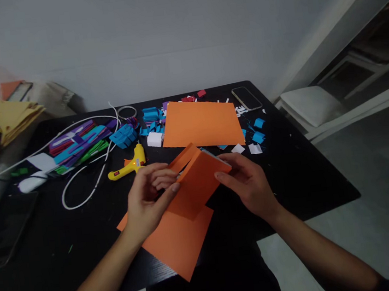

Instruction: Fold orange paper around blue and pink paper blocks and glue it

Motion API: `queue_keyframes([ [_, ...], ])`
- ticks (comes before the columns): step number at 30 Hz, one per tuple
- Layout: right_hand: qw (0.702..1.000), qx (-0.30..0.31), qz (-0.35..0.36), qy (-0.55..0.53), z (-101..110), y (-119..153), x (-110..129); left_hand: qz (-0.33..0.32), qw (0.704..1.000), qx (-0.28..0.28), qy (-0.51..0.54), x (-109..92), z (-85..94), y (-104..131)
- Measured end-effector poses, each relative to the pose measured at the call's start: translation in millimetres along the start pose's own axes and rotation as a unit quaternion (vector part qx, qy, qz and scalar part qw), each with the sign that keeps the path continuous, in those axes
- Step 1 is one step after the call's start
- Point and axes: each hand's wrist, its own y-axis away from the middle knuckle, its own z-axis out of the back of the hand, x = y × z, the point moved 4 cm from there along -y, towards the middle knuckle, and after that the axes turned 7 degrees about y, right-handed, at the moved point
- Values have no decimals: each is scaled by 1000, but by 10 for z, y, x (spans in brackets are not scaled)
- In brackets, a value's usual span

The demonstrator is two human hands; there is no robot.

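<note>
An orange paper-covered block [198, 184] is held tilted above the table, with a folded orange flap along its upper left edge. My left hand [151, 196] grips its left side, thumb on the flap and fingers curled behind. On the right, my right hand [249, 183] pinches the block's upper right corner between thumb and fingers. A greyish edge shows at the block's top. Beneath lies a flat orange sheet [178, 242] near the table's front edge. Another orange sheet [202, 124] lies farther back over small paper pieces.
A yellow glue gun [129, 164] lies left of my hands. Behind it are blue paper pieces [124, 135], colored strips [83, 143] and a looping white cable [97, 181]. A phone [247, 98] is at the back right; a dark tablet [10, 229] lies at the left.
</note>
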Motion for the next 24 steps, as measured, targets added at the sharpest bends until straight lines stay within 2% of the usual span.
queue_keyframes([
  [5,1000,-15,27,-6,-170,22,47,108,990,68,-58,135,-96,129],
  [8,998,-49,24,-13,-301,51,13,145,982,98,-69,201,-162,238],
  [11,998,-56,5,6,-440,72,-20,163,978,114,-59,224,-246,323],
  [17,999,-36,8,15,-594,77,9,169,983,63,18,248,-366,396],
  [24,999,-40,8,25,-641,102,-14,167,985,36,26,284,-358,387],
])
